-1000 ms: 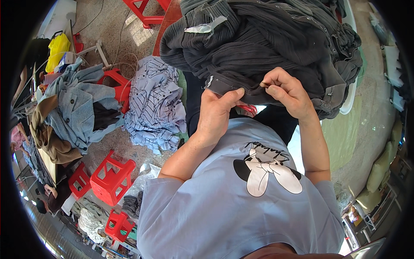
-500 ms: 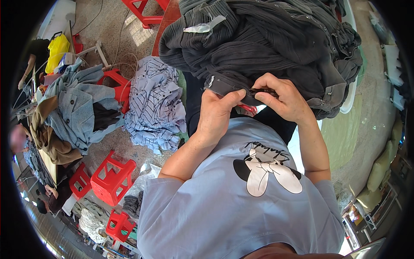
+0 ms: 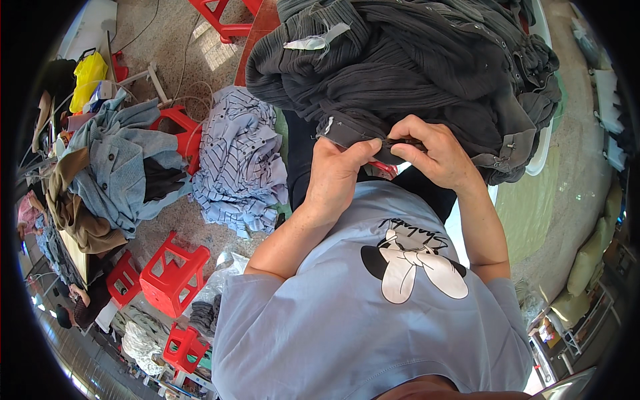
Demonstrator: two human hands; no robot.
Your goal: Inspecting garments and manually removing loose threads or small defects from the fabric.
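A large heap of dark grey crinkled garments (image 3: 407, 73) with snaps along their edges lies in front of me, over my lap. My left hand (image 3: 335, 175) is closed on the edge of one dark grey garment (image 3: 357, 131), thumb on top. Close beside that thumb, my right hand (image 3: 437, 159) pinches between thumb and forefinger. A small dark thing shows in this pinch; whether it is a tool or a fold of the cloth I cannot make out. White threads and a pale scrap (image 3: 317, 43) show on the heap.
To my left lie a pile of striped blue shirts (image 3: 237, 153) and blue-grey knitwear (image 3: 110, 177). Red plastic stools (image 3: 173, 273) stand on the floor. A white tub's rim (image 3: 543, 150) curves beneath the heap at right. Other people are at the far left.
My right hand has shifted very slightly left, toward my left thumb. My left hand keeps its hold on the garment edge, and the heap looks the same.
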